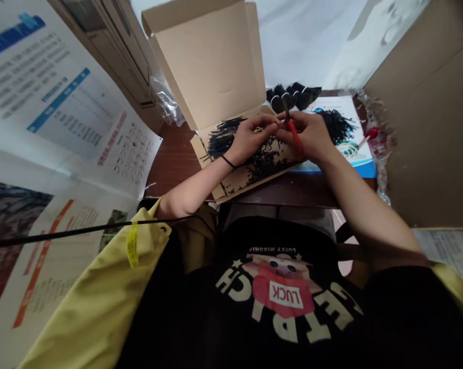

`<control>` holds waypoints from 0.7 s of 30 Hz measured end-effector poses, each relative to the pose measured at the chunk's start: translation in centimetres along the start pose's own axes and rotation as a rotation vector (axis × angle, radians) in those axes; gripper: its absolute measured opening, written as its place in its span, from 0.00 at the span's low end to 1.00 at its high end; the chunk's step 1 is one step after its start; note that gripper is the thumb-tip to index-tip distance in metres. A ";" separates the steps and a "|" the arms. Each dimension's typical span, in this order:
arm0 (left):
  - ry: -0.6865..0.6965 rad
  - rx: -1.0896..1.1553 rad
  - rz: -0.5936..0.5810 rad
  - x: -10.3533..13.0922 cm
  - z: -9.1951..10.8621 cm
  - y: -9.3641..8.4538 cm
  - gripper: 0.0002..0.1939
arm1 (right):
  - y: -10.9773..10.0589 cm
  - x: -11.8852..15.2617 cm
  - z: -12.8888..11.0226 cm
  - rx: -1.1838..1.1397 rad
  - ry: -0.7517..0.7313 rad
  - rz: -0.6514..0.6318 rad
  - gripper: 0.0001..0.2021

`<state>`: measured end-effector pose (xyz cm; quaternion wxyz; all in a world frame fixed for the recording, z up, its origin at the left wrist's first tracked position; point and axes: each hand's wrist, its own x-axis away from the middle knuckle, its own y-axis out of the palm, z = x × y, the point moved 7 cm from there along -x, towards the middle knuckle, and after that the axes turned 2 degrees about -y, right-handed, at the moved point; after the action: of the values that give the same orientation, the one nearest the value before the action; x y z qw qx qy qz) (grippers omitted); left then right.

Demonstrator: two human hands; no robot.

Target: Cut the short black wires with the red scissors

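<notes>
My left hand (250, 137) is closed in a pinch over the open cardboard box (235, 190). Whatever lies between its fingertips is too small to make out. My right hand (314, 136) grips a pair of red-handled pliers (295, 137), their dark jaws pointing away from me. The fingertips of both hands meet or nearly meet. Under and beside my left hand, thin black strips (223, 139) lie in the box. Short black scraps (268, 160) are scattered across its bottom, partly hidden by my hands.
Several tied black bundles (293, 97) lie behind my hands. A loose black pile (337, 126) rests on a blue-and-white printed sheet (364, 159) at right. The box lid (212, 61) stands raised. Large cardboard (427, 128) walls the right side; printed posters (62, 118) hang left.
</notes>
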<state>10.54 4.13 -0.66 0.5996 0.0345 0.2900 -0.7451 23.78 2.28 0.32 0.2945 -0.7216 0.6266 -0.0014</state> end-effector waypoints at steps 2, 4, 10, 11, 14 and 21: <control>0.008 -0.012 -0.019 0.0 0.2 0.2 0.06 | 0.0 0.1 0.0 0.004 0.000 0.005 0.16; 0.050 -0.038 -0.019 0.0 0.8 -0.2 0.05 | -0.1 0.2 -0.1 -0.003 -0.020 0.010 0.16; 0.159 -0.094 -0.131 -0.7 3.1 -1.7 0.07 | -2.2 -0.3 -0.9 0.208 -0.056 0.036 0.17; 0.155 -0.102 -0.163 -0.9 3.1 -1.8 0.07 | -2.7 -0.4 -0.8 0.268 -0.055 0.037 0.17; 0.118 -0.161 -0.199 -1.3 2.6 -2.5 0.08 | -4.8 -0.7 0.0 0.484 -0.029 0.068 0.16; 0.168 -0.279 -0.305 -1.2 1.0 -2.9 0.05 | -8.3 -0.8 2.7 0.980 0.189 0.107 0.17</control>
<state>8.49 4.98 1.79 0.4526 -0.0311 0.4411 -0.7744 32.10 4.47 1.86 0.5404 -0.4620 0.6124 -0.3457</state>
